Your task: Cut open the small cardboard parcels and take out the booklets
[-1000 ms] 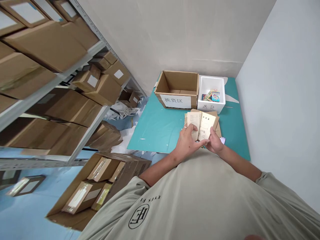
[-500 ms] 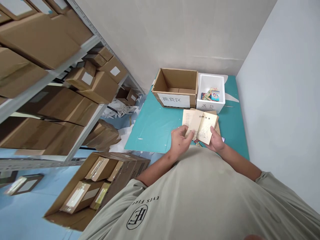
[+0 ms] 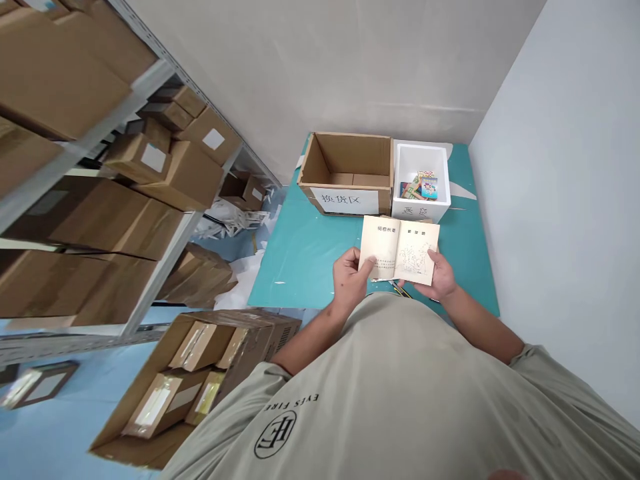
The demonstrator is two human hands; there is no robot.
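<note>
A small book (image 3: 399, 250) lies spread open between my hands, above the near part of the teal table. Its cream pages carry printed characters, with a line drawing on the right page. My left hand (image 3: 351, 275) grips the left edge, thumb on the page. On the other side my right hand (image 3: 439, 277) pinches the right edge, thumb near the drawing. Beneath the book's lower edge, a yellow-and-black tool (image 3: 399, 289) shows in part; its kind is hard to make out.
A cardboard box (image 3: 345, 200) with a handwritten label stands at the table's back, beside a white foam box (image 3: 421, 212) holding several small colourful booklets. Shelves of cartons (image 3: 165, 167) rise at left. A large open carton (image 3: 190, 387) with smaller boxes sits on the floor.
A page has turned over to the left, and the book now lies flatter. My left hand has shifted to the book's left edge. The view has moved slightly.
</note>
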